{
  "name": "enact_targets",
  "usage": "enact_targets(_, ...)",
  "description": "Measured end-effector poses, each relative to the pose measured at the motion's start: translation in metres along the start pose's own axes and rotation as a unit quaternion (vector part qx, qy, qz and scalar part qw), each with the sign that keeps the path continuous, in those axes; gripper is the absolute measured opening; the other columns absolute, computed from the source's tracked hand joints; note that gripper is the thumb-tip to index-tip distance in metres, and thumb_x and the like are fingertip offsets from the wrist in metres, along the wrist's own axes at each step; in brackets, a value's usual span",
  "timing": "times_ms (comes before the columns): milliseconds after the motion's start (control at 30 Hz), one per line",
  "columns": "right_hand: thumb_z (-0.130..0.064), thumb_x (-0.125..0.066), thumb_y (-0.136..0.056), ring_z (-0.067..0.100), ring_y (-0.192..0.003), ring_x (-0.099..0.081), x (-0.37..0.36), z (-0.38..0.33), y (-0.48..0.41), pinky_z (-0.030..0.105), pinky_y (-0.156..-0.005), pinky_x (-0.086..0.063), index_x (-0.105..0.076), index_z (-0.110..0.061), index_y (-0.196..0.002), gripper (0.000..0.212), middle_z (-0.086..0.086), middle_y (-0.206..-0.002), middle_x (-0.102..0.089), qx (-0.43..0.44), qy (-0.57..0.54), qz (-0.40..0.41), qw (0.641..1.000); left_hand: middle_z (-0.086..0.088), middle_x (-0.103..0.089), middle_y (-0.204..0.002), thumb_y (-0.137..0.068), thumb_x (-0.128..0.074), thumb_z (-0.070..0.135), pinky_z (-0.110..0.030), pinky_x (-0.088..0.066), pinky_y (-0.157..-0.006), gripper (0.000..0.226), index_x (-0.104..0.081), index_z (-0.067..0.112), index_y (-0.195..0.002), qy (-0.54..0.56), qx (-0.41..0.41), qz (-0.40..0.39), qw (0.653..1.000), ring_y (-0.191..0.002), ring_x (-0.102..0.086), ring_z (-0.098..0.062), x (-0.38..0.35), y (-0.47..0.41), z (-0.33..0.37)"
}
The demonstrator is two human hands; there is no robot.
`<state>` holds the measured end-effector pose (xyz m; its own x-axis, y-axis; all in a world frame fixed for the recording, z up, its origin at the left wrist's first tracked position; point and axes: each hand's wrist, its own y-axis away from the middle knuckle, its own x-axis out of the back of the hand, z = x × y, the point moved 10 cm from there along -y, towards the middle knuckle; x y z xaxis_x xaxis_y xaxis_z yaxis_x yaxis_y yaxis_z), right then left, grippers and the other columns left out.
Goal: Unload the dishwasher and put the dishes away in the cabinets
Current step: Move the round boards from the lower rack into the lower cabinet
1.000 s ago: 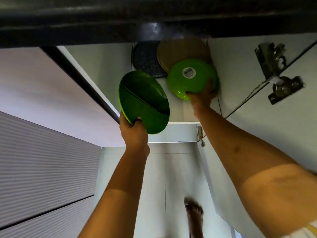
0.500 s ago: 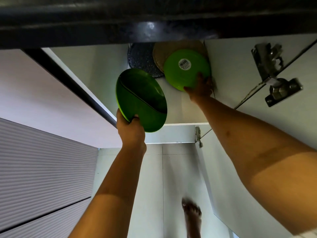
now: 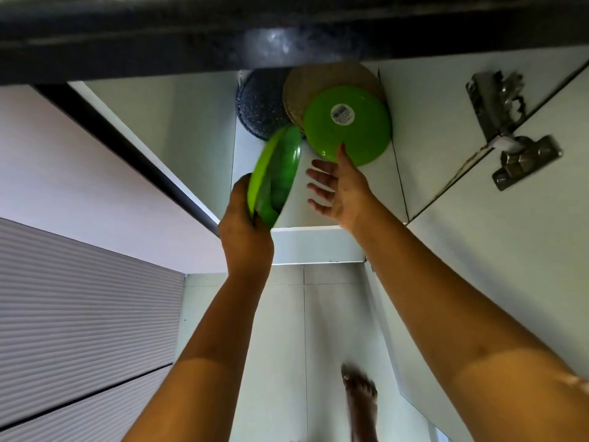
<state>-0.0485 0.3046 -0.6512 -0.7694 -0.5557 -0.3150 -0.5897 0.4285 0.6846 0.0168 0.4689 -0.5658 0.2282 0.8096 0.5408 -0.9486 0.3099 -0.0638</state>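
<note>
Notably, left hand (image 3: 245, 231) gripping green plate (image 3: 276, 173), sticker (image 3: 342, 113) on shelved plate (image 3: 361, 141) unreadable

Even soft light; glare spot on dark top band (image 3: 274, 43); foot (image 3: 360, 397) motion-blurred; edges bowed.

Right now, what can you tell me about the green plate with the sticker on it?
The green plate is round, glossy and bright green, plastic by its look. Its underside faces the camera, with a white barcode sticker near the middle. It stands on edge inside the cabinet, against a tan round plate behind it. A fingertip of the open right hand touches its near rim. The second green plate, gripped by the left hand, is close beside it.
</note>
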Motion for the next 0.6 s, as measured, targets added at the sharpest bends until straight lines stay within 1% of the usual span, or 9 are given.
enact_targets(67,-0.064,-0.041,-0.088,0.019,-0.092,-0.060,-0.011,0.002,0.018,0.033,-0.072,-0.049,-0.059,-0.019,-0.110,0.053,0.000,-0.100,-0.065,-0.028,-0.063,-0.066,0.995,-0.006,-0.064,-0.115,-0.083,-0.036,-0.015,-0.022,-0.045,-0.088,0.059,-0.052,0.015,-0.130,-0.079,-0.090,-0.030,0.992,-0.100,-0.059,-0.024,-0.007,0.003,0.011)
enact_targets(100,-0.058,-0.049,-0.087,0.019,-0.088,-0.061,-0.012,0.003,0.024,0.032,-0.070,-0.051,-0.059,-0.018,-0.104,0.045,0.001,-0.094,-0.065,-0.033,-0.075,-0.076,0.994,-0.008,-0.063,-0.118,-0.079,-0.034,-0.016,-0.027,-0.046,-0.090,0.062,-0.054,0.015,-0.129,-0.117,-0.136,-0.046,0.983,-0.105,-0.060,-0.027,-0.012,0.008,0.016)
enact_targets(167,-0.035,-0.059,-0.090,0.020,-0.082,-0.060,-0.010,0.007,0.035,0.031,-0.063,-0.054,-0.059,-0.014,-0.095,0.022,0.004,-0.091,-0.062,-0.039,-0.071,-0.069,0.994,-0.013,-0.063,-0.120,-0.077,-0.030,-0.010,-0.035,-0.050,-0.088,0.061,-0.056,0.011,-0.128,-0.184,-0.209,-0.073,0.958,-0.110,-0.059,-0.035,-0.021,0.018,0.020)
enact_targets(233,-0.012,-0.057,-0.092,0.022,-0.079,-0.060,-0.007,0.013,0.037,0.031,-0.057,-0.058,-0.058,-0.009,-0.091,0.004,0.008,-0.091,-0.060,-0.041,-0.061,-0.055,0.996,-0.013,-0.063,-0.122,-0.080,-0.026,0.001,-0.042,-0.052,-0.085,0.057,-0.056,0.010,-0.128,-0.229,-0.246,-0.093,0.937,-0.115,-0.056,-0.038,-0.025,0.024,0.016)
enact_targets(267,-0.006,-0.055,-0.092,0.023,-0.078,-0.060,-0.008,0.016,0.037,0.033,-0.056,-0.058,-0.057,-0.006,-0.091,0.003,0.010,-0.090,-0.060,-0.041,-0.067,-0.055,0.995,-0.011,-0.062,-0.124,-0.082,-0.027,0.003,-0.044,-0.052,-0.087,0.055,-0.054,0.012,-0.130,-0.246,-0.259,-0.104,0.928,-0.118,-0.054,-0.039,-0.027,0.024,0.013)
enact_targets(367,0.002,-0.047,-0.094,0.027,-0.082,-0.060,-0.013,0.017,0.028,0.043,-0.066,-0.057,-0.056,-0.002,-0.109,0.018,0.013,-0.092,-0.060,-0.011,-0.083,-0.050,0.995,-0.008,-0.057,-0.131,-0.080,-0.043,0.000,-0.050,-0.046,-0.097,0.058,-0.046,0.018,-0.135,-0.317,-0.270,-0.121,0.901,-0.119,-0.052,-0.038,-0.032,0.020,0.001)
enact_targets(467,0.006,-0.042,-0.095,0.028,-0.100,-0.057,-0.016,0.005,0.010,0.048,-0.083,-0.048,-0.045,-0.008,-0.134,0.041,0.014,-0.117,-0.059,0.047,-0.108,-0.027,0.993,-0.007,-0.046,-0.142,-0.069,-0.064,-0.011,-0.052,-0.042,-0.101,0.087,-0.034,0.022,-0.144,-0.356,-0.222,-0.156,0.894,-0.127,-0.045,-0.035,-0.037,0.014,-0.014)
enact_targets(533,0.006,-0.041,-0.096,0.029,-0.107,-0.055,-0.019,-0.002,-0.009,0.049,-0.085,-0.046,-0.039,-0.013,-0.140,0.048,0.012,-0.136,-0.052,0.067,-0.149,-0.007,0.986,-0.004,-0.031,-0.152,-0.073,-0.062,-0.011,-0.050,-0.035,-0.108,0.095,-0.021,0.028,-0.149,-0.359,-0.193,-0.175,0.896,-0.138,-0.030,-0.032,-0.039,0.011,-0.023)
enact_targets(600,0.007,-0.043,-0.095,0.034,-0.119,-0.053,-0.023,-0.006,-0.029,0.048,-0.083,-0.046,-0.034,-0.017,-0.143,0.054,0.012,-0.142,-0.046,0.086,-0.193,0.012,0.977,0.000,-0.014,-0.158,-0.079,-0.058,-0.008,-0.045,-0.024,-0.114,0.097,-0.007,0.034,-0.150,-0.366,-0.180,-0.185,0.894,-0.145,-0.014,-0.028,-0.040,0.011,-0.031)
